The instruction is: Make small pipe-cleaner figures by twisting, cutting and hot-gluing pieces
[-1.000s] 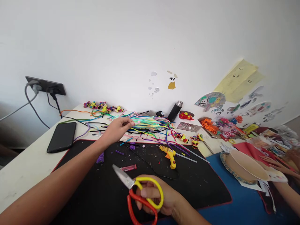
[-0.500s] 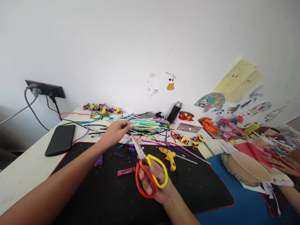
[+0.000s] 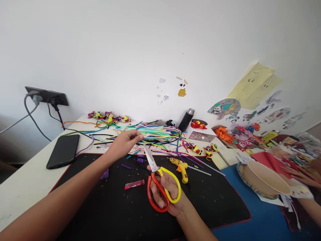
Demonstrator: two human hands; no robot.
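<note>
My left hand (image 3: 127,141) is raised in front of a pile of coloured pipe cleaners (image 3: 155,131), its fingertips pinched on a small pale round piece (image 3: 147,135). Scissors with one red and one yellow handle (image 3: 164,189) are in my right hand (image 3: 169,190), whose fingers pass through the loops. The blades look closed and point up toward the left fingertips, just below them. A pink lighter (image 3: 134,184) lies on the black mat (image 3: 112,207) left of the scissors. To their right rests a yellow glue gun (image 3: 180,169).
A phone (image 3: 63,151) lies at the left, below a wall socket (image 3: 46,96). Behind the pile stands a black flask (image 3: 187,119). Small figures line the wall. At right are a large bowl (image 3: 268,177) and another person's hands (image 3: 298,175).
My left hand has shifted slightly right with the pale piece. The scissors in my right hand have moved a little right. The view has shifted slightly.
</note>
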